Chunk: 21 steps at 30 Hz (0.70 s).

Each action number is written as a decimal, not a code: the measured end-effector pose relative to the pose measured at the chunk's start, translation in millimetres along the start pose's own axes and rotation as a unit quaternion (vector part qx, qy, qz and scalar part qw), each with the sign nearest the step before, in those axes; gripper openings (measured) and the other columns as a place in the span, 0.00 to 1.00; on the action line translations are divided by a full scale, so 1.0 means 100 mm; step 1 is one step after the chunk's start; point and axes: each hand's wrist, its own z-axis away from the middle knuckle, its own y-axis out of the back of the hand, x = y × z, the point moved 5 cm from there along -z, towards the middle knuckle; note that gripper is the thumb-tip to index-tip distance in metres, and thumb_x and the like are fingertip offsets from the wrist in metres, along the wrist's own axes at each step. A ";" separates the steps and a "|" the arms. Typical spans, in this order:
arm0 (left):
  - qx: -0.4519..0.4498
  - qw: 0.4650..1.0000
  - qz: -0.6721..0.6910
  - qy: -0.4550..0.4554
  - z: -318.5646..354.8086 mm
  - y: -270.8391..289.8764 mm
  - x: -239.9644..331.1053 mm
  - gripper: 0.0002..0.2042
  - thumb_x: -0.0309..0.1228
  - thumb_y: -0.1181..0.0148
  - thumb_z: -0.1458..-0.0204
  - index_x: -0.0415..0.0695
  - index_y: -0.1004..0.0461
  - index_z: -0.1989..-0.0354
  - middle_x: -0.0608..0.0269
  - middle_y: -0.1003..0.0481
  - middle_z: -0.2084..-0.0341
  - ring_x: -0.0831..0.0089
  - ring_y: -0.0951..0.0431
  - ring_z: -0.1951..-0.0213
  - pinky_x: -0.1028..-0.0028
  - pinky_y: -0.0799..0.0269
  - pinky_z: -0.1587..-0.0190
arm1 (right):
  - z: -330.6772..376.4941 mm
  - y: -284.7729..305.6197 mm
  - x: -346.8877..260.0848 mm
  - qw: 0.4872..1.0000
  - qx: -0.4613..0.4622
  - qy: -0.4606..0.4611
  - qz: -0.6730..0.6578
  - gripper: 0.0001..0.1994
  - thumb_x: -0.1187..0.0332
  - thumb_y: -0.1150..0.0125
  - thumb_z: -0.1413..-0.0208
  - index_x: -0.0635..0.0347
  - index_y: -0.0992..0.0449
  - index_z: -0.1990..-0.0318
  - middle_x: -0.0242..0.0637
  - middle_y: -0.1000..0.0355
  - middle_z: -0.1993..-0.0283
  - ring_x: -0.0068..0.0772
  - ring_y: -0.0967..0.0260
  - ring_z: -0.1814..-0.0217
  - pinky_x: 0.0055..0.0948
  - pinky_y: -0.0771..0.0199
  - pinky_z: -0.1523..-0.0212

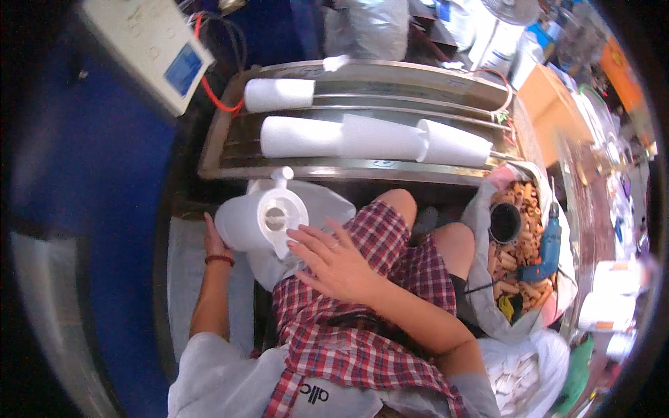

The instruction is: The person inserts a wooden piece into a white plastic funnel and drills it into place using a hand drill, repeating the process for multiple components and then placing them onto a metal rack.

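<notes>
A white plastic jug [240,221], with a pointed spout and a round-ended white handle or knob, lies tilted over my lap, its round opening facing up toward me. My left hand [214,240], a beaded bracelet at its wrist, grips the jug's far-left side; most of its fingers are hidden behind the jug. Over the spout side hovers my right hand [338,263], fingers spread, the fingertips at or just above the rim. It holds nothing. A whitish plastic bag [327,202] lies under and behind the jug.
Ahead stands a metal trough [327,171] with rods carrying white foam-like sleeves [383,136]. At right, a sack [481,279] holds brown tube pieces, a blue power drill [550,244] and a black cup [504,221]. A control box [150,49] stands upper left.
</notes>
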 end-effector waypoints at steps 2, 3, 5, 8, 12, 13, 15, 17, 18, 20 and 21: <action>-0.048 0.999 0.000 0.023 0.28 -0.36 -0.17 0.33 0.60 0.56 0.47 0.44 0.35 0.45 0.59 0.30 0.50 0.63 0.29 0.51 0.65 0.32 0.50 | 0.07 -0.11 0.07 0.999 0.007 -0.026 0.019 0.31 0.63 0.39 0.53 0.61 0.41 0.42 0.40 0.38 0.41 0.40 0.40 0.41 0.52 0.54 0.36; -0.037 0.999 -0.011 0.037 0.32 -0.40 -0.28 0.33 0.60 0.57 0.46 0.44 0.36 0.44 0.59 0.30 0.50 0.63 0.30 0.50 0.65 0.33 0.49 | 0.10 -0.16 0.11 0.998 -0.036 -0.041 0.036 0.32 0.62 0.40 0.53 0.62 0.43 0.40 0.42 0.37 0.44 0.40 0.37 0.43 0.50 0.55 0.35; -0.020 0.997 -0.035 0.068 0.37 -0.45 -0.53 0.33 0.60 0.58 0.46 0.44 0.38 0.43 0.60 0.31 0.49 0.62 0.30 0.50 0.65 0.34 0.48 | 0.18 -0.20 0.17 0.996 -0.019 -0.080 0.032 0.34 0.63 0.39 0.54 0.61 0.45 0.39 0.43 0.36 0.46 0.41 0.36 0.45 0.50 0.55 0.35; -0.089 0.993 -0.004 0.072 0.40 -0.43 -0.92 0.33 0.59 0.58 0.45 0.44 0.39 0.42 0.60 0.31 0.48 0.62 0.30 0.49 0.65 0.34 0.48 | 0.30 -0.23 0.21 0.991 -0.052 -0.120 -0.022 0.35 0.66 0.41 0.53 0.61 0.48 0.37 0.47 0.34 0.51 0.45 0.34 0.51 0.46 0.45 0.42; -0.058 0.996 -0.010 0.063 0.54 -0.44 -1.08 0.33 0.58 0.60 0.44 0.42 0.38 0.43 0.59 0.31 0.49 0.62 0.29 0.50 0.65 0.35 0.47 | 0.38 -0.33 0.18 0.996 -0.047 -0.065 -0.041 0.34 0.72 0.47 0.52 0.62 0.51 0.35 0.49 0.31 0.62 0.49 0.32 0.58 0.43 0.34 0.52; -0.112 0.991 0.017 0.069 0.48 -0.41 -1.12 0.32 0.58 0.61 0.44 0.42 0.38 0.43 0.60 0.31 0.49 0.63 0.29 0.50 0.65 0.35 0.46 | 0.39 -0.38 0.15 0.997 -0.048 -0.053 -0.034 0.34 0.72 0.48 0.52 0.61 0.50 0.36 0.47 0.31 0.63 0.48 0.32 0.58 0.43 0.34 0.50; -0.104 0.990 0.014 0.093 0.46 -0.36 -1.19 0.32 0.59 0.61 0.44 0.43 0.38 0.43 0.60 0.31 0.49 0.63 0.30 0.50 0.65 0.35 0.46 | 0.38 -0.42 0.09 0.998 -0.046 -0.031 -0.014 0.34 0.71 0.47 0.53 0.60 0.49 0.36 0.45 0.31 0.63 0.46 0.31 0.58 0.44 0.37 0.47; -0.096 0.991 0.005 0.093 0.50 -0.36 -1.19 0.32 0.59 0.62 0.44 0.44 0.38 0.43 0.60 0.31 0.49 0.63 0.30 0.50 0.65 0.36 0.46 | 0.36 -0.42 0.03 0.999 -0.039 -0.012 0.014 0.34 0.71 0.45 0.54 0.59 0.47 0.36 0.43 0.30 0.61 0.43 0.31 0.57 0.45 0.42 0.42; -0.092 0.992 -0.002 0.082 0.60 -0.43 -1.15 0.32 0.59 0.62 0.44 0.44 0.38 0.42 0.60 0.31 0.49 0.63 0.30 0.49 0.65 0.36 0.45 | 0.34 -0.43 0.00 0.999 -0.042 -0.010 0.023 0.33 0.71 0.45 0.53 0.59 0.46 0.36 0.42 0.30 0.60 0.41 0.31 0.57 0.46 0.43 0.42; -0.111 0.990 0.015 0.081 0.58 -0.39 -1.16 0.33 0.60 0.63 0.44 0.45 0.39 0.42 0.60 0.32 0.48 0.63 0.31 0.48 0.65 0.37 0.44 | 0.32 -0.43 -0.05 0.998 -0.049 -0.005 0.041 0.32 0.71 0.47 0.53 0.58 0.45 0.37 0.39 0.30 0.60 0.38 0.30 0.57 0.47 0.45 0.40; -0.133 0.986 0.040 0.090 0.44 -0.29 -1.24 0.33 0.60 0.64 0.45 0.45 0.40 0.41 0.60 0.32 0.47 0.63 0.32 0.47 0.65 0.38 0.44 | 0.31 -0.42 -0.07 0.998 -0.062 -0.009 0.030 0.32 0.71 0.47 0.52 0.58 0.45 0.37 0.40 0.30 0.60 0.38 0.30 0.56 0.48 0.46 0.40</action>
